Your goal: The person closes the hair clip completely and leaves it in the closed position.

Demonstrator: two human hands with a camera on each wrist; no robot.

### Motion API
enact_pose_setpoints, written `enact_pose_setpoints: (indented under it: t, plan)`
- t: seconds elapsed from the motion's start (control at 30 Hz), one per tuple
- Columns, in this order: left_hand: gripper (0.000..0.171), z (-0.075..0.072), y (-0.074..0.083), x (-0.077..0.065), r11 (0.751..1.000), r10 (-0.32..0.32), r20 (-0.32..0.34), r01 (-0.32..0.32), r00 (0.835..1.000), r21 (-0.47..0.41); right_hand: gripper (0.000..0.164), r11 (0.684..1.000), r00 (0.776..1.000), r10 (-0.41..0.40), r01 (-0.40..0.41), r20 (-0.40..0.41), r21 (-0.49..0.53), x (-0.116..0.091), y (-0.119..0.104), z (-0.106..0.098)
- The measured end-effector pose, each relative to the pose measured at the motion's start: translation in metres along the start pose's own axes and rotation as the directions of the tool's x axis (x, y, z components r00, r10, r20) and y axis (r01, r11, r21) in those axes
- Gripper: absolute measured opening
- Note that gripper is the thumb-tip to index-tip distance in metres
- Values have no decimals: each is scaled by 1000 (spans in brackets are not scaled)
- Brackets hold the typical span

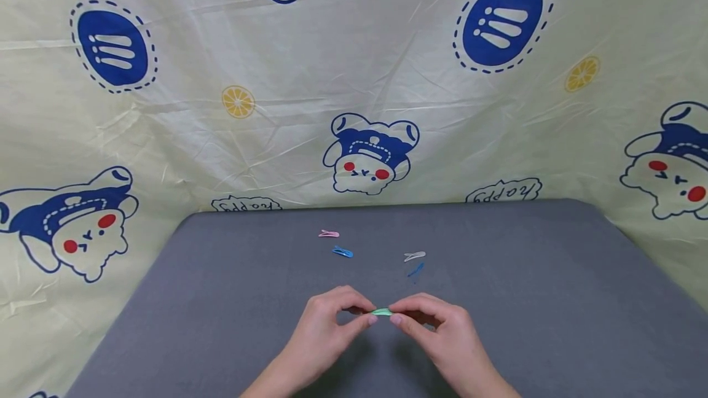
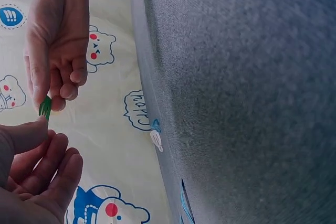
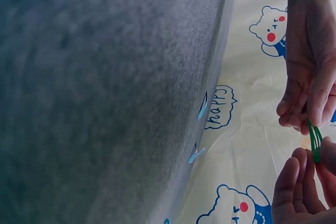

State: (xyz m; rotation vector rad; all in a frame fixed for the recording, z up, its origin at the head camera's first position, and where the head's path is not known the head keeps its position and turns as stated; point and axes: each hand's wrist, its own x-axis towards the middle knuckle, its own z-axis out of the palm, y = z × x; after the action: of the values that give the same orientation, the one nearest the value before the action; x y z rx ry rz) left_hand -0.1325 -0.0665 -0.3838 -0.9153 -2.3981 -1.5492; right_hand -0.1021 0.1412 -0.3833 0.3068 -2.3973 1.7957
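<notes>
Above the front middle of the table, a small green hair clip (image 1: 381, 312) is pinched at both ends between my two hands. My left hand (image 1: 330, 323) holds its left end between thumb and index finger. At the right end, the thumb and index finger of my right hand (image 1: 447, 325) grip it. Slim parallel bars of the green clip (image 3: 315, 141) show between the fingertips in the right wrist view. Both ends are partly covered by fingers.
Farther back on the grey table (image 1: 221, 300) lie a pink clip (image 1: 329, 234), a blue clip (image 1: 343, 252), a whitish clip (image 1: 415, 256) and a darker blue clip (image 1: 416, 270). A printed cloth (image 1: 287, 158) hangs behind the table.
</notes>
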Motion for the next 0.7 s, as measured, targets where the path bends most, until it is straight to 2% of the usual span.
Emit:
enact_pose_setpoints:
  t: [0.23,0.4,0.57,0.7]
  plan:
    - [15,0,-4,3,1000,-20,13,20,1000,5,19,989,996,-81,83,25,-124,5,6,-1]
    - [14,-1,-9,8,999,13,13,-14,1000,51,17,972,987,-137,150,79,-182,13,10,-3]
    - [11,-2,-16,17,994,54,45,-58,998,95,14,966,979,-145,172,146,-193,23,12,-7]
    - [10,-4,-23,24,990,53,87,-63,995,123,13,961,969,-135,179,206,-213,34,15,-11]
